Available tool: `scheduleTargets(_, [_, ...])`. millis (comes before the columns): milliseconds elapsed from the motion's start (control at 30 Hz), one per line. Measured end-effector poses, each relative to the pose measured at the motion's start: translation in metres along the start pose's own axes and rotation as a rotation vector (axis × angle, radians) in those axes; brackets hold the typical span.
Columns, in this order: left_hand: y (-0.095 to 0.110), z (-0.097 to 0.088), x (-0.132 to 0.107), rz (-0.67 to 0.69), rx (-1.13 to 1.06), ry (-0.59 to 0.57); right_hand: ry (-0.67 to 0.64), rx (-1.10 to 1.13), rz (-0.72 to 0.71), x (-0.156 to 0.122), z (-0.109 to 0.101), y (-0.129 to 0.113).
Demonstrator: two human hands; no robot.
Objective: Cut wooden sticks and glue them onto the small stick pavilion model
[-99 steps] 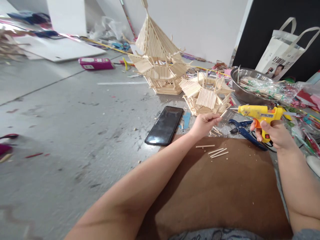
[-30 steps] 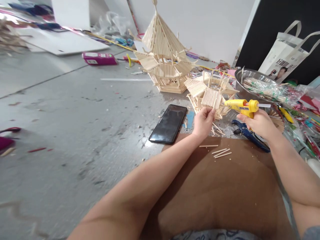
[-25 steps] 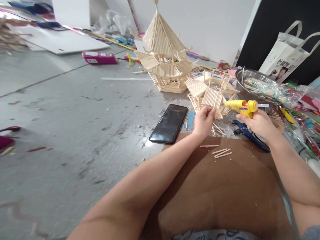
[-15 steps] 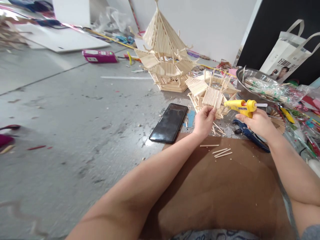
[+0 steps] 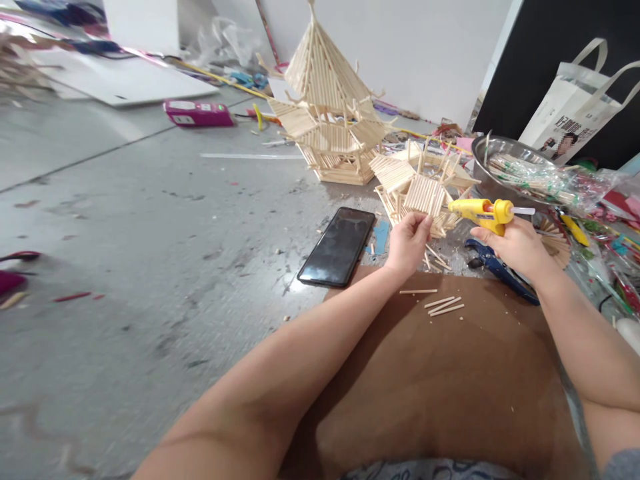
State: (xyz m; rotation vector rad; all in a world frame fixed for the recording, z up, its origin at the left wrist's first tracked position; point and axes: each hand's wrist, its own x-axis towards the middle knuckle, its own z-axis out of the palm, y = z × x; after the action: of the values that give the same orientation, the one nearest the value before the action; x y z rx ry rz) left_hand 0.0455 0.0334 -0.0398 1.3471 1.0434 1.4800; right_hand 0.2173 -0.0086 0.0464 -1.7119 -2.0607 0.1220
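Far left, on the grey concrete floor (image 5: 125, 220): a pink box (image 5: 199, 113), well apart from the hands. Further right, a tall pagoda (image 5: 327, 113) of pale wooden sticks, upright, with a steep pointed roof over flared eaves. Nearer, a black phone (image 5: 337, 247), flat, screen dark, just beside the corner of a brown board (image 5: 450, 387).

Then the left hand (image 5: 409, 243), fingertips bunched together and pressed up against the lower edge of the unfinished stick model (image 5: 420, 190); too small to tell what, if anything, is pinched between them. Model on the floor just beyond the board and just beside the pagoda: low, squat, same pale sticks, roof panels of sticks laid side by side, bare uprights poking out on top. On the board below the hand, a few loose sticks (image 5: 443, 305).

Right of the model, a yellow glue gun (image 5: 480, 212), nozzle aimed left, tip close to the model's right side, clear glue rod out the back. Right hand (image 5: 517, 248) wrapped tight round its grip. Beneath that hand, blue-handled cutters (image 5: 503, 272). Behind, a steel bowl (image 5: 487, 183) with packets of sticks; far right, a white tote bag (image 5: 575, 107).
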Motion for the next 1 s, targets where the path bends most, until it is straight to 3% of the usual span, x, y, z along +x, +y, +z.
scheduleTargets(1000, [0.005, 0.001, -0.002, -0.019, -0.027, -0.033, 0.008, 0.015, -0.049, -0.007, -0.009, -0.01])
